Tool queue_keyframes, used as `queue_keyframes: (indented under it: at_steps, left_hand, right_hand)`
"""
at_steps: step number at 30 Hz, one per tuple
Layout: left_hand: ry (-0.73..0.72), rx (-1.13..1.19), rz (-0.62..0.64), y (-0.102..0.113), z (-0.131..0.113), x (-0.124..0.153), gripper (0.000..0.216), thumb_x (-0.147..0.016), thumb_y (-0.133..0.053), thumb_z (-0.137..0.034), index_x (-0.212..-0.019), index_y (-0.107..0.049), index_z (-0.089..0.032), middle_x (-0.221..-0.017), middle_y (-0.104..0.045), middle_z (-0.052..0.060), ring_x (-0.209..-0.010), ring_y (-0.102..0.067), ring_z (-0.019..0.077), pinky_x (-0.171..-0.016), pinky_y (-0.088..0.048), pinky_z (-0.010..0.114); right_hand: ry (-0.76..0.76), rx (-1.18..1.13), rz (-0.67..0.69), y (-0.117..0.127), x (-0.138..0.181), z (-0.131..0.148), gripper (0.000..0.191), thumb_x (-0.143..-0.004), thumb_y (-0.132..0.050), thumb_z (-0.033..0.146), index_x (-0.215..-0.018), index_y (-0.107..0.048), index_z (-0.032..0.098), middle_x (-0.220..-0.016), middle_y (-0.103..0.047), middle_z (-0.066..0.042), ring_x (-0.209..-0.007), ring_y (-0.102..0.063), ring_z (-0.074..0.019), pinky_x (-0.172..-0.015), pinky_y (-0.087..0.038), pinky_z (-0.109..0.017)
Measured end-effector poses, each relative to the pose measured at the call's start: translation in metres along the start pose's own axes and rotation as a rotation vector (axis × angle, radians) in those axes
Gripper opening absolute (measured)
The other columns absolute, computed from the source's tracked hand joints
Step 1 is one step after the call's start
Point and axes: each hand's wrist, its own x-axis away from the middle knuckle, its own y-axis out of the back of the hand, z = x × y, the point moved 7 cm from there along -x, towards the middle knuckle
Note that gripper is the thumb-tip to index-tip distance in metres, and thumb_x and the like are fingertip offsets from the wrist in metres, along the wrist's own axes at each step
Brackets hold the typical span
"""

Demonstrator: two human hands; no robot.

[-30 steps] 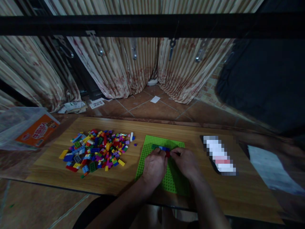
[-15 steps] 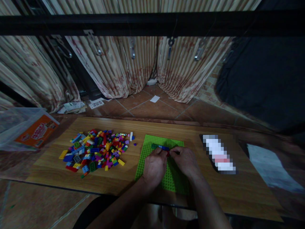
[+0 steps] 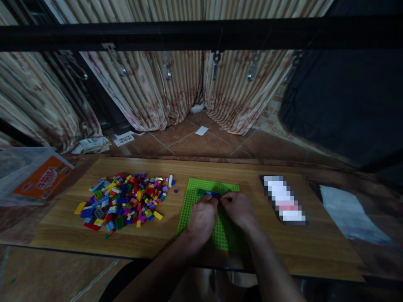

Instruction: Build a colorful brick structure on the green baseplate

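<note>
A green studded baseplate (image 3: 185, 209) lies on the table in front of me. Near its far edge a dark green brick (image 3: 200, 192) and a blue brick (image 3: 215, 194) form a row. My left hand (image 3: 203, 216) is closed over the plate, its fingertips bent down at the near side of the blue brick; what they grip is hidden. From the right, my right hand (image 3: 239, 208) pinches at a small red brick (image 3: 219, 201), mostly covered by the fingers. The fingertips of both hands almost meet there.
On the wooden table (image 3: 170, 239), a heap of mixed coloured bricks (image 3: 126, 201) spreads left of the baseplate. A clear plastic box (image 3: 28, 155) with an orange label stands farther left. A dark, pixelated flat object (image 3: 285, 199) lies right, beyond it a white sheet (image 3: 349, 214).
The view has shifted slightly, so everything sits a little farther left. Both hands stay at the same spot on the baseplate, with only small finger movement.
</note>
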Motion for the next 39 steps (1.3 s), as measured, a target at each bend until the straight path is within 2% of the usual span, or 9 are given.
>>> queue_keyframes:
  at_steps: [7,13,20,28,39]
  left_hand:
    - [-0.004,0.071,-0.051,0.001,0.003,-0.002,0.022,-0.09,-0.042,-0.013,-0.085,-0.063,-0.018,-0.092,-0.065,0.006,-0.084,-0.061,0.0159,-0.078,-0.049,0.026]
    - [-0.003,0.236,-0.109,0.006,0.007,0.0,0.017,-0.086,-0.05,-0.012,-0.093,-0.064,-0.019,-0.095,-0.066,0.004,-0.086,-0.063,0.0155,-0.081,-0.049,0.027]
    - [0.04,0.449,-0.156,0.011,0.018,-0.002,0.02,-0.08,-0.052,-0.007,-0.091,-0.064,-0.018,-0.092,-0.069,0.003,-0.083,-0.064,0.0136,-0.079,-0.05,0.025]
    - [0.105,0.451,-0.138,0.009,0.015,-0.006,0.017,-0.082,-0.052,-0.011,-0.085,-0.066,-0.019,-0.085,-0.07,0.001,-0.079,-0.065,0.014,-0.075,-0.05,0.025]
    - [0.19,0.432,-0.155,0.005,0.016,-0.009,0.018,-0.08,-0.052,-0.012,-0.084,-0.068,-0.019,-0.086,-0.072,0.003,-0.082,-0.066,0.0155,-0.078,-0.05,0.026]
  right_hand:
    - [0.014,-0.001,-0.019,0.003,-0.002,0.002,0.024,-0.08,-0.053,0.025,-0.076,-0.076,0.02,-0.078,-0.075,-0.006,-0.074,-0.069,-0.0195,-0.064,-0.045,-0.027]
    - [0.049,-0.083,0.028,0.004,0.0,-0.001,0.022,-0.08,-0.054,0.027,-0.079,-0.075,0.021,-0.083,-0.076,-0.005,-0.081,-0.069,-0.02,-0.071,-0.047,-0.029]
    - [0.068,-0.129,0.086,0.005,0.003,-0.003,0.021,-0.078,-0.054,0.027,-0.077,-0.075,0.02,-0.076,-0.074,-0.004,-0.073,-0.066,-0.0186,-0.069,-0.045,-0.029]
    - [0.09,-0.116,0.101,0.006,0.006,0.003,0.02,-0.077,-0.055,0.024,-0.076,-0.075,0.019,-0.08,-0.075,-0.004,-0.076,-0.066,-0.0187,-0.071,-0.045,-0.029]
    - [0.066,-0.098,0.058,0.003,0.007,0.001,0.023,-0.076,-0.053,0.024,-0.075,-0.076,0.019,-0.077,-0.075,-0.005,-0.075,-0.067,-0.0202,-0.068,-0.044,-0.029]
